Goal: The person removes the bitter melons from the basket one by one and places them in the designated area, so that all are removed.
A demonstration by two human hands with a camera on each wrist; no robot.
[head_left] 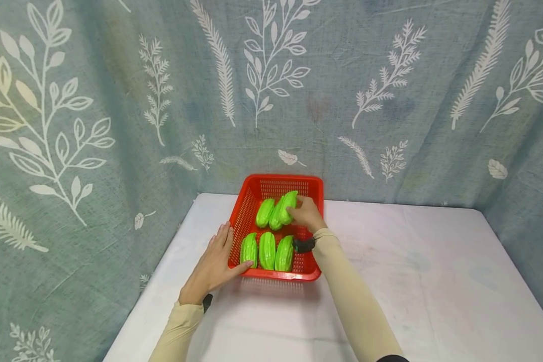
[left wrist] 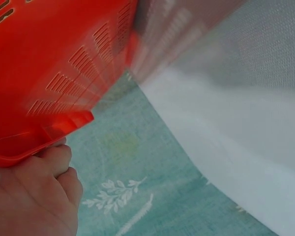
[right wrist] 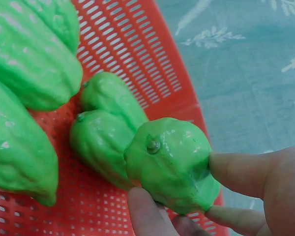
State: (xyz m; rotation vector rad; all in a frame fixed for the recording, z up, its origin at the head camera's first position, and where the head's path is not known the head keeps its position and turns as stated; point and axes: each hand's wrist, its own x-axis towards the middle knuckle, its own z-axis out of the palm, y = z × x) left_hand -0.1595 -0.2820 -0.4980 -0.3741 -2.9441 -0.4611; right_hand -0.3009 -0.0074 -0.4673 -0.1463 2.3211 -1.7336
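Note:
My right hand [head_left: 306, 213] grips a bright green bitter melon [right wrist: 169, 160] between thumb and fingers, at the right of the back group in the red basket [head_left: 314, 274]. Its stem end faces the right wrist camera. Beside it, two bitter melons [right wrist: 101, 147] lie close together. Three more bitter melons [head_left: 267, 250] stand side by side along the front of the basket. My left hand [head_left: 214, 264] rests at the basket's front left corner, its fingers stretched along the left rim and its thumb over the front rim. In the left wrist view, part of that hand is hidden behind the rim.
The basket stands on a white-covered table [head_left: 416, 271], near its back edge. A grey-green curtain [head_left: 326, 100] with white leaf prints hangs behind and along the left side. The basket's perforated walls rise around the melons.

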